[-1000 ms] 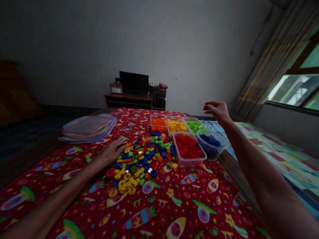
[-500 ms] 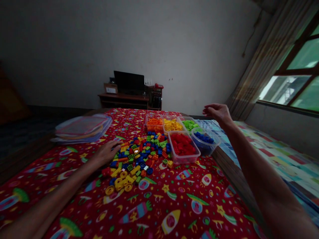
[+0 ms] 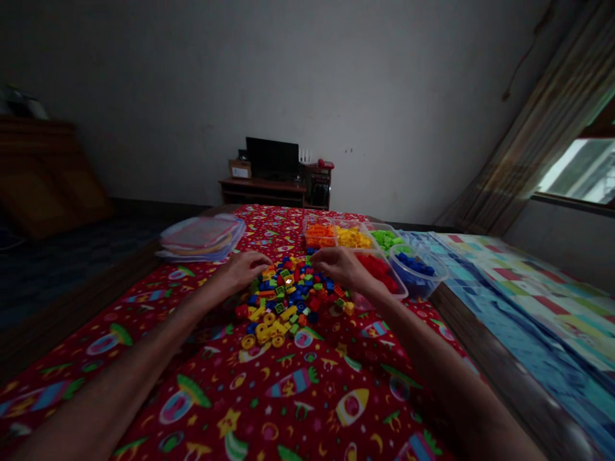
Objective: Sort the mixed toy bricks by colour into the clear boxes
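A mixed pile of toy building bricks (image 3: pixel 288 301) in several colours lies on the red patterned tablecloth (image 3: pixel 298 416). My left hand (image 3: pixel 243 269) is at the pile's left edge, its bent fingers apart and close to orange and yellow bricks. Over the far right part of the pile, my right hand (image 3: pixel 342 266) reaches in, thumb and fingers slightly apart near a green brick. No brick shows in either hand. Behind the right hand stands a clear tub of red bricks (image 3: pixel 379 269), partly hidden by it.
Further tubs hold orange bricks (image 3: pixel 320 235), yellow bricks (image 3: pixel 354 237), green bricks (image 3: pixel 385 240) and blue bricks (image 3: pixel 414 264). Stacked plastic lids (image 3: pixel 202 237) lie at the left. A bed (image 3: pixel 528 307) adjoins the table's right side; a monitor (image 3: pixel 272 158) stands beyond.
My right hand has come from the air right of the tubs, leftward and down to the pile. My left hand stays at the pile's left edge. The view has turned left.
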The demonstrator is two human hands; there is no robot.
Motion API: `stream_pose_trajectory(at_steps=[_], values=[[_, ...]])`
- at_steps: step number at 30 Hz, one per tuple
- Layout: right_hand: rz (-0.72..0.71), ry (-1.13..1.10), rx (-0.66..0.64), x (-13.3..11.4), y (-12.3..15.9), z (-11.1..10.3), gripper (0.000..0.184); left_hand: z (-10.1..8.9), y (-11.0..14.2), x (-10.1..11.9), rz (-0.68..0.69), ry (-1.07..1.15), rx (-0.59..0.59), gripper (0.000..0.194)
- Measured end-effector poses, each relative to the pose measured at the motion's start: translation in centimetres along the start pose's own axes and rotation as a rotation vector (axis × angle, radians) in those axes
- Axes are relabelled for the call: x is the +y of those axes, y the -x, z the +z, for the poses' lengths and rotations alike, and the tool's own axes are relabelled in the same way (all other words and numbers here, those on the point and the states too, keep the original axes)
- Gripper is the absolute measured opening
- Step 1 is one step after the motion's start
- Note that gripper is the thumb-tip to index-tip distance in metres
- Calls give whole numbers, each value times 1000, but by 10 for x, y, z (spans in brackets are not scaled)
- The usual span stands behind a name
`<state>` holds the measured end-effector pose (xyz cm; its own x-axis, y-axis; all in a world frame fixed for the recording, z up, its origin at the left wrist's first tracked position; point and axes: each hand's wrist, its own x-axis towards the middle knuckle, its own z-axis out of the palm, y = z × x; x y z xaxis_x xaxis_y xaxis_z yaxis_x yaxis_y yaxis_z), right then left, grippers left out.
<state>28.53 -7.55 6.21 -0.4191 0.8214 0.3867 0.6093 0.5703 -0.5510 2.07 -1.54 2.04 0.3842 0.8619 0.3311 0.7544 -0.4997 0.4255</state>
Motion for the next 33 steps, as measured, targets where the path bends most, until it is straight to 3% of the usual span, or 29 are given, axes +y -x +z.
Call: stream_pose_trajectory(at_steps=[3, 8, 12, 17, 22, 24, 29, 33], values=[[69, 323, -144, -8, -4, 22, 23, 1, 3, 13, 68, -29, -97, 29], [187, 655, -178, -5, -6, 48, 31, 17, 9, 29, 165, -128, -157, 21], [171, 677, -160, 5, -8, 56, 31, 26, 10, 33, 176, -157, -222, 21], [110, 550, -181, 11, -8, 54, 28, 26, 12, 29, 153, -133, -216, 29], [176, 465, -141, 8, -8, 46, 27, 23, 15, 37, 121, -115, -294, 37], [175, 470, -133, 6, -7, 44, 28, 21, 13, 40, 141, -126, -253, 36], [32, 528, -151, 5, -3, 49, 27, 17, 6, 33, 120, -145, 4, 38], [15, 591, -292, 1, -3, 58, 28, 28, 3, 17, 159, -136, 63, 33]])
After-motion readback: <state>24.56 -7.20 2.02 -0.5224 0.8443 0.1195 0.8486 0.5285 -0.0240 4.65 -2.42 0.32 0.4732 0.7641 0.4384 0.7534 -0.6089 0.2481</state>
